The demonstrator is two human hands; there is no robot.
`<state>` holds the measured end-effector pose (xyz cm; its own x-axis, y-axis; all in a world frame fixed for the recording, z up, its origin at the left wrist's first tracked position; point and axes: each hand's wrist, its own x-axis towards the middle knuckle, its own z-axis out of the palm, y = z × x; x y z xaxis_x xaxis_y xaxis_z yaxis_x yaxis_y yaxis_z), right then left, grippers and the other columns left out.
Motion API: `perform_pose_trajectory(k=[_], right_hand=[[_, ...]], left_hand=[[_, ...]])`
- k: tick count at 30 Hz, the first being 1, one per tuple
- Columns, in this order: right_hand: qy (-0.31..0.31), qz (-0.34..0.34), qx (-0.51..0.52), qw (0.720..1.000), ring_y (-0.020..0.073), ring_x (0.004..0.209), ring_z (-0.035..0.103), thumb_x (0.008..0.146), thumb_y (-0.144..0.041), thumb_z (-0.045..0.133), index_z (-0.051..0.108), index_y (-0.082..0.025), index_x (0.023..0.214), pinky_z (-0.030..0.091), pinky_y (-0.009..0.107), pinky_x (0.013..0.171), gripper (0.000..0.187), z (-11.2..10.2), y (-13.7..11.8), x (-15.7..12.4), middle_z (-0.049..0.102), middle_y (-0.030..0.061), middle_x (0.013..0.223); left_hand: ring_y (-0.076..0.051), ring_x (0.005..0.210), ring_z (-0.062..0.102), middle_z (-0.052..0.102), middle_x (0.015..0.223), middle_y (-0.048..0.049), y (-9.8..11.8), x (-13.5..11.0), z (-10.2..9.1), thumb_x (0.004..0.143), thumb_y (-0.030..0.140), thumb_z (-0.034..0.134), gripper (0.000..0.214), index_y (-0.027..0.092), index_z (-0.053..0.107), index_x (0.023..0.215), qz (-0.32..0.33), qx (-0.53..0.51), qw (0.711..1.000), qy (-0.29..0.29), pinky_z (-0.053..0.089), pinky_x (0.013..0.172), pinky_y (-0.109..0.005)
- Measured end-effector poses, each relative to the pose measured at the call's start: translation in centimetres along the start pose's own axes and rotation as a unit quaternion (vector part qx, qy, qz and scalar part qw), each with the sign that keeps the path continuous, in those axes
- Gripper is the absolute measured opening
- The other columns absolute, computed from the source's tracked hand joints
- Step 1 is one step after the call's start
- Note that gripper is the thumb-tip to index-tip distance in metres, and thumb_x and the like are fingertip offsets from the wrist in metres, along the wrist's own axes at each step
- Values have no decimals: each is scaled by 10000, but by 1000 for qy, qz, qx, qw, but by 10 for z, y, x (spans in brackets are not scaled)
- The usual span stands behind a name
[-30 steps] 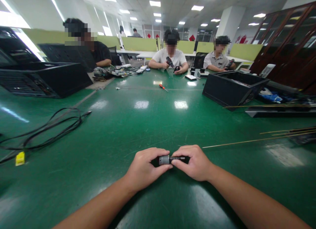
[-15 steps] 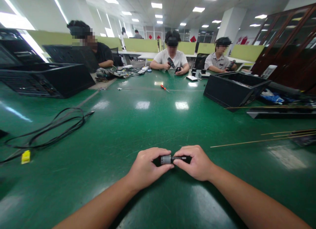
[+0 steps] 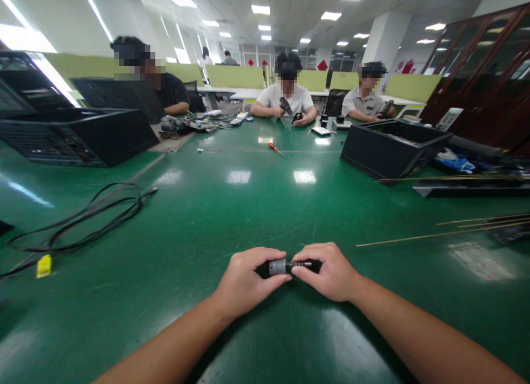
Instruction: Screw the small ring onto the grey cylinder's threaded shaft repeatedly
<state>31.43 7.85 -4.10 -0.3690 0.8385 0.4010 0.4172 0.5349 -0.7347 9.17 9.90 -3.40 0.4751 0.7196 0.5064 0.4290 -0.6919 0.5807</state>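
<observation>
A small grey metal cylinder (image 3: 277, 266) with a thin ridged shaft (image 3: 301, 264) lies level between my hands, near the bottom middle of the view. The thumb and fingers of my left hand (image 3: 244, 282) close round the cylinder from the left. From the right, my right hand (image 3: 329, 271) pinches the shaft, whose bright tip shows inside the curl of the fingers. Both hands are low over the green tabletop (image 3: 232, 218). What exactly this part is I cannot make out, and the fingertips cover some of it.
Black cables (image 3: 99, 216) with a yellow tag (image 3: 43, 266) lie left. An orange screwdriver (image 3: 274, 147) lies ahead. Black computer cases stand left (image 3: 83, 136) and right (image 3: 385, 152). Thin rods (image 3: 406, 238) extend from the right. Co-workers sit across the table, one holding a power drill (image 3: 285, 105).
Both hands keep the same grip on the part. The whole view has shifted very slightly, and nothing else has visibly moved.
</observation>
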Motion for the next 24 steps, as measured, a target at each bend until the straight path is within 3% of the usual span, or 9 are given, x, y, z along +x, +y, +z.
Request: perform_pose_trajectory(k=[24], right_hand=[[2, -2, -13, 1000, 157, 677, 678, 863, -233, 692, 755, -193, 853, 481, 257, 647, 75, 0, 1, 0, 746, 27, 766]], left_hand=[[-205, 838, 759, 790, 949, -44, -1, -1, 0, 732, 298, 847, 303, 216, 749, 1007, 8, 8, 1000, 1, 621, 793, -306]])
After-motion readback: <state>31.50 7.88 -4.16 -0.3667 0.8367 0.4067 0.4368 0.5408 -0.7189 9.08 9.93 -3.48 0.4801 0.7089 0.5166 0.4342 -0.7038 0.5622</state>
